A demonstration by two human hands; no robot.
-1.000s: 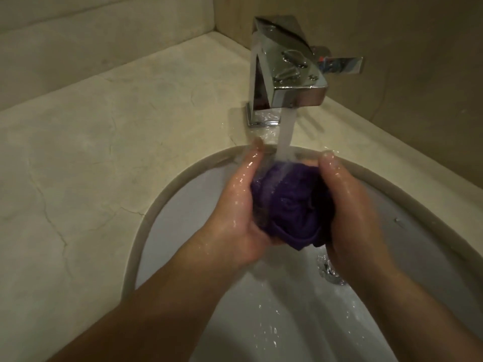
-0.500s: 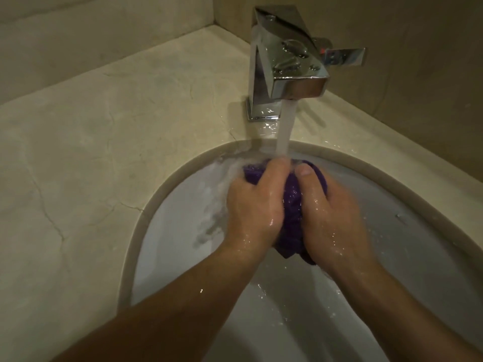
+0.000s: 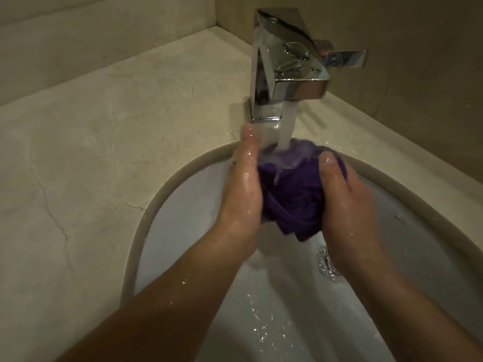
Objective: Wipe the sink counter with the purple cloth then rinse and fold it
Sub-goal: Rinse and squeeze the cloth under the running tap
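Observation:
The purple cloth (image 3: 290,194) is soaked and bunched into a ball, held between both hands over the white sink basin (image 3: 188,218). Water (image 3: 286,126) runs from the chrome faucet (image 3: 285,71) straight onto the top of the cloth. My left hand (image 3: 243,189) presses against the cloth's left side with its fingers stretched up towards the faucet base. My right hand (image 3: 347,202) grips the right side, thumb on top and fingers hidden behind the cloth. A loose fold hangs down below my palms.
The beige marble counter (image 3: 104,152) wraps around the basin, with walls close at the back and right. The faucet's lever (image 3: 345,58) points right. The metal drain (image 3: 325,262) shows beneath my right wrist. Water streams down the basin floor.
Half a second ago both hands squeezed the cloth tightly together. Now they have spread apart and lifted slightly, baring the cloth's top to the water stream.

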